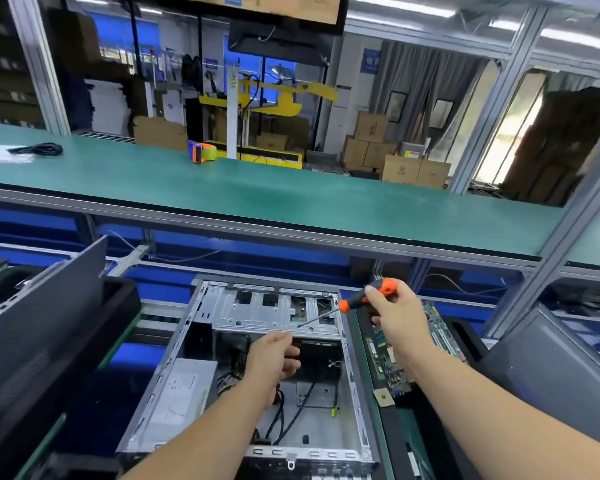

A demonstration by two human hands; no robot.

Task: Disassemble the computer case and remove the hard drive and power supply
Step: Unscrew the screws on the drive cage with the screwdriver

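Fingers (373, 292) of the right hand (395, 317) grip the screwdriver (343, 305), tip pointing eight o'clock onto the drive cage (257, 310); left hand (274, 355), loosely curled, grasp indeterminate, lies at six o'clock, nearer.

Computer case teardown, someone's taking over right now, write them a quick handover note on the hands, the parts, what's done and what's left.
Right hand grips the orange-handled screwdriver, its tip on the metal drive cage at the far end of the computer case.
Left hand reaches in just under the cage's front edge; what it holds, if anything, is hidden.
Done: the case lies open, and a motherboard lies beside it on the right.
Left: the power supply sits in the near-left corner with cables loose on the floor. The hard drive is not clearly visible; check the cage.
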